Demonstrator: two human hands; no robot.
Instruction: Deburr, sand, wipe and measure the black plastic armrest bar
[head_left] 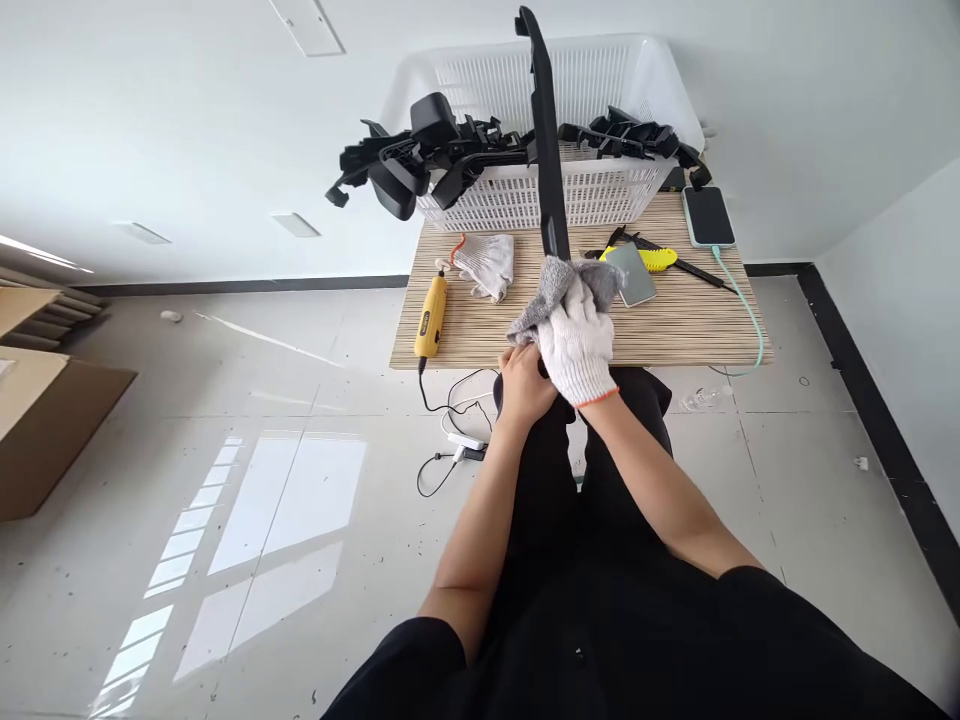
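Upright, the black strip [546,130] runs far from us; gloved right hand [576,345] clamps a grey cloth [559,285] round it, bare left hand [523,385] grips its near end.

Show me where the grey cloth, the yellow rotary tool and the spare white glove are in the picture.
grey cloth [551,283]: head view, on its upper fold beside the black part.
yellow rotary tool [430,318]: head view, middle of its yellow body.
spare white glove [489,263]: head view, on its palm area.
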